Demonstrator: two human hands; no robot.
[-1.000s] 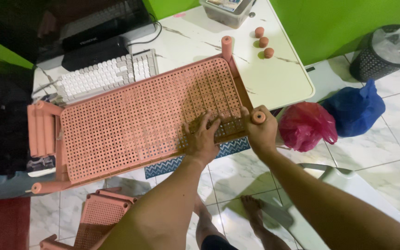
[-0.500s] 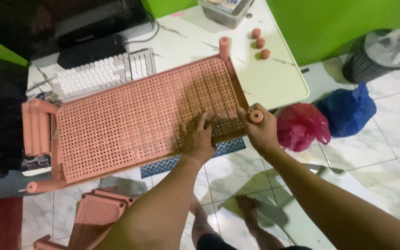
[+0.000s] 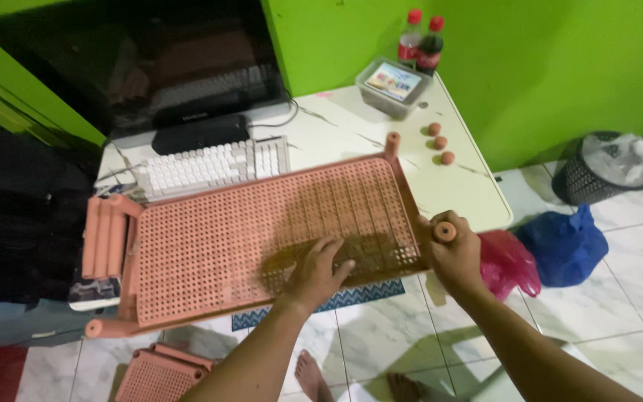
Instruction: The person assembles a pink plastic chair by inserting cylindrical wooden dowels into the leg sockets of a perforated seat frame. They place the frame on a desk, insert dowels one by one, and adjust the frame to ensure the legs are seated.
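Two bare forearms reach forward from the bottom of the view. The left hand [image 3: 320, 269] lies flat and released, fingers spread, palm down on the pink perforated shelf panel [image 3: 262, 238]. The right hand [image 3: 452, 253] is clenched around a short pink post [image 3: 444, 231] at the panel's near right corner, the post's round end showing above the fist. The panel lies tilted across the white table [image 3: 351, 130], its near edge overhanging the tiled floor [image 3: 619, 298].

Matt perforated plastic shelf [image 3: 262, 238], glossy marble-look tabletop [image 3: 351, 130]
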